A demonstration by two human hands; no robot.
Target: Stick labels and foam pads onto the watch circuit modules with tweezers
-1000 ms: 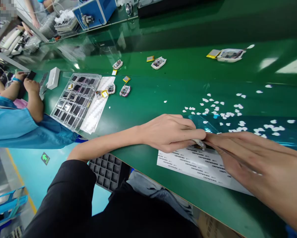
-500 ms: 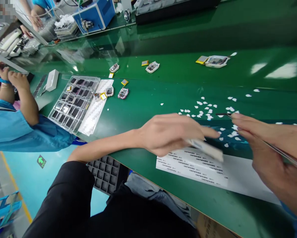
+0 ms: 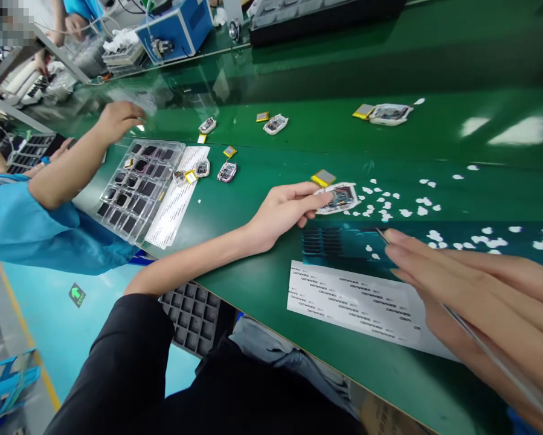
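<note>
Closest to the camera, the right hand [image 3: 479, 308] pinches a pair of tweezers [image 3: 488, 350], tip hovering over the blue sheet [image 3: 339, 241], just past the white label sheet [image 3: 357, 302] on the green table [image 3: 262, 181]. Bit further out, the left hand [image 3: 282, 211] grips a small white device [image 3: 339, 198] by its edge, yellow battery [image 3: 324, 177] just beside it, white paper bits [image 3: 389, 202] scattered alongside. Way off left, a co-worker's hand [image 3: 117, 118] reaches over a clear parts tray [image 3: 135, 187].
</note>
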